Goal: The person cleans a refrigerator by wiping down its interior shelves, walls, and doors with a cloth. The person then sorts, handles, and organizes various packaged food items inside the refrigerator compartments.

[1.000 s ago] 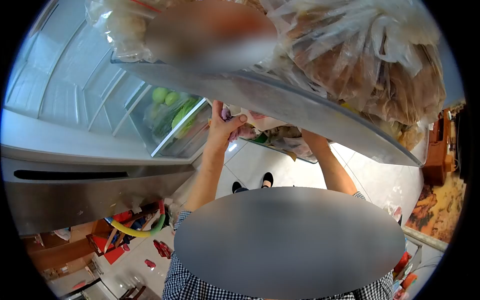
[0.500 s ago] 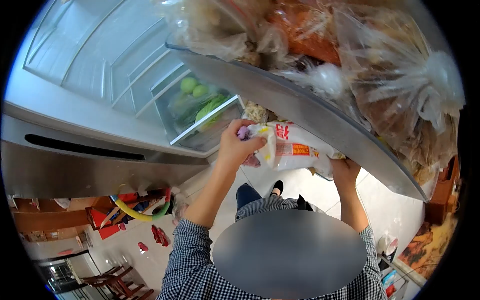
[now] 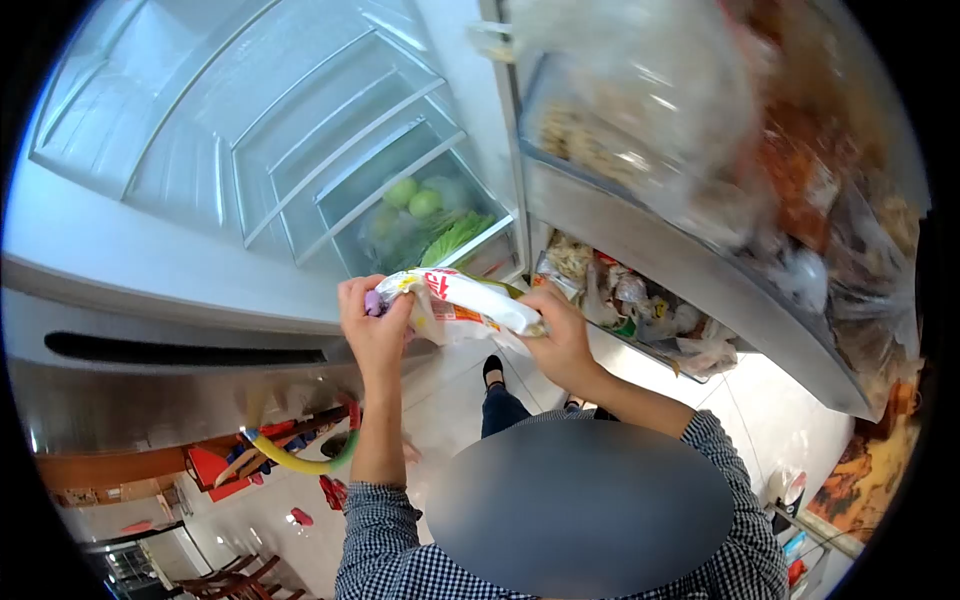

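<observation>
A white plastic bag point(image 3: 470, 300) with red and yellow print is stretched between both my hands. My left hand point(image 3: 378, 325) grips its left end, and a small purple item point(image 3: 373, 303) shows at the fingers; I cannot make out what it is. My right hand point(image 3: 562, 345) is closed around the other end of the bag. What the bag contains is hidden. Below and to the right of it is a low drawer point(image 3: 690, 372) packed with several bagged foods.
An upper drawer point(image 3: 700, 270) juts out at the right, heaped with knotted clear bags point(image 3: 800, 190). At the left, a fridge compartment has clear shelves point(image 3: 330, 90), with green round produce point(image 3: 425, 203) and leafy greens point(image 3: 458, 238). A steel door point(image 3: 200, 390) stands at lower left.
Both hands and the white bag have moved left, away from the drawers, toward the fridge compartment. My right hand has come out from beside the upper drawer, and the low drawer's contents now show.
</observation>
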`<move>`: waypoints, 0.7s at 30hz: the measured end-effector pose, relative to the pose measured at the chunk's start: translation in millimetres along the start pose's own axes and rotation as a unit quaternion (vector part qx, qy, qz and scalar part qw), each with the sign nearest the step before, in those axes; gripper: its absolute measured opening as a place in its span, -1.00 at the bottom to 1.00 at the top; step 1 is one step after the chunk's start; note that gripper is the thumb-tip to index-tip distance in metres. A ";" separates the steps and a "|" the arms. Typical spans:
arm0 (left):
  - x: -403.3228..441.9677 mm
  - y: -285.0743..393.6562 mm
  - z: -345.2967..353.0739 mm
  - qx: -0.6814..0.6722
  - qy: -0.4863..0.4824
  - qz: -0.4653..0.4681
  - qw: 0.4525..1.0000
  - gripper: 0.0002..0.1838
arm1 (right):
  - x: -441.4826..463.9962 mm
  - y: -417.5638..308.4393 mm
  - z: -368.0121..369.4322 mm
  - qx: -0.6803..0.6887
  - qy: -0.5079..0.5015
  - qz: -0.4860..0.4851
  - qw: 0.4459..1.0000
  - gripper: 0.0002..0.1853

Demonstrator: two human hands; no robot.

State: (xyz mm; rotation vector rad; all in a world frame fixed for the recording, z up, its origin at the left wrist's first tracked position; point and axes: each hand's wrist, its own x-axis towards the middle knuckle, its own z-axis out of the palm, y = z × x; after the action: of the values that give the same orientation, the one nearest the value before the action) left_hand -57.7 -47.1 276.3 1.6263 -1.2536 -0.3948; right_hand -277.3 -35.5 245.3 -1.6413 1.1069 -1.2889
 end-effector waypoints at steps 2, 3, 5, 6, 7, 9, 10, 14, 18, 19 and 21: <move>20.7 -44.9 5.0 0.029 0.029 0.041 0.998 -0.74 | 21.1 37.9 33.4 -0.052 0.001 0.033 0.998 -0.76; 28.4 -66.7 10.7 0.031 0.038 0.035 0.998 -0.74 | 31.6 57.3 48.1 -0.078 0.003 0.051 0.996 -0.76; 35.8 -107.9 27.9 0.035 0.050 0.024 0.998 -0.74 | 48.8 91.1 69.7 -0.093 0.017 0.089 0.992 -0.76; 39.9 -125.0 35.4 0.015 0.039 -0.003 0.999 -0.73 | 57.1 108.5 79.3 -0.102 0.024 0.110 0.988 -0.76; 45.9 -140.3 44.2 0.022 0.038 -0.012 0.999 -0.72 | 67.7 127.1 87.7 -0.113 0.034 0.112 0.987 -0.76; 59.6 -157.8 59.9 0.037 0.034 -0.027 0.998 -0.71 | 91.1 159.6 101.2 -0.133 0.054 0.115 0.983 -0.76; 67.3 -162.4 69.2 0.046 0.039 -0.024 0.998 -0.71 | 102.0 172.4 105.0 -0.130 0.063 0.132 0.981 -0.79; 100.4 -174.6 105.0 0.039 0.021 0.016 0.999 -0.72 | 130.1 199.2 110.7 -0.143 0.122 0.140 0.972 -0.83; 117.2 -211.1 136.3 0.098 -0.044 0.071 0.992 -0.66 | 119.7 240.0 121.1 -0.199 0.103 0.268 0.937 -0.65; 119.0 -218.5 141.6 0.111 -0.044 0.054 0.991 -0.63 | 116.5 244.0 122.3 -0.176 0.078 0.306 0.932 -0.61; 124.9 -235.0 150.9 0.148 -0.039 0.016 0.988 -0.57 | 111.5 224.4 126.3 -0.160 0.112 0.241 0.951 -0.61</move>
State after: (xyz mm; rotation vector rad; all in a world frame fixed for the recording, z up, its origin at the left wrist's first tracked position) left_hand 7.2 -240.7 48.4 1.8499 -1.4496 -0.2629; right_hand -179.9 -209.3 47.7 -1.3354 1.8040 -1.0208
